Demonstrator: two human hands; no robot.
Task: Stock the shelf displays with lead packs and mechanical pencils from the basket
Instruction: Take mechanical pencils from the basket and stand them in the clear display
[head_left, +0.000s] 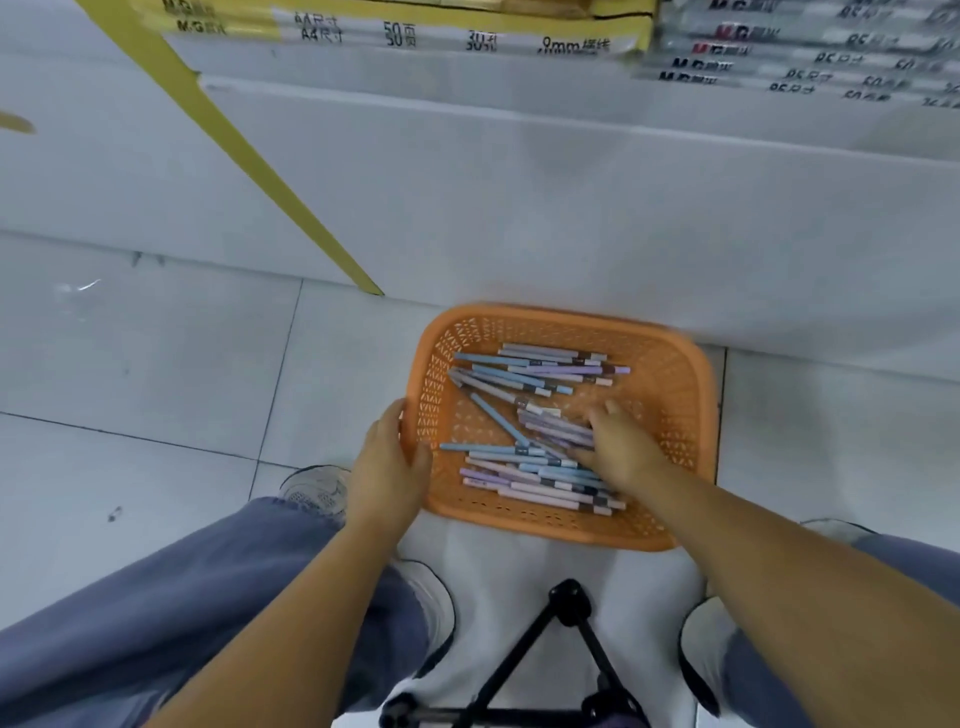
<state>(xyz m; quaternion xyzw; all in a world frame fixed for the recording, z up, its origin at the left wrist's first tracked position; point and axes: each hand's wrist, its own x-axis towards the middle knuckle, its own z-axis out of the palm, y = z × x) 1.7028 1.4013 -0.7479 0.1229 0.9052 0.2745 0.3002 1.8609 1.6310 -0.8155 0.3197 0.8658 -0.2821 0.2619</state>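
1. Right hand (621, 441) is inside the basket (571, 318), fingertips down on the near pile of pencils (550, 475). Blur hides whether I'm pinching any, so I cannot tell.
2. Left hand (389, 460) grips the basket's left rim.
3. Basket sits on the floor (156, 364), just ahead of my feet.
4. Pencils lie mostly left-right, crosswise to my right forearm. Right hand is nearer, so it should pick.
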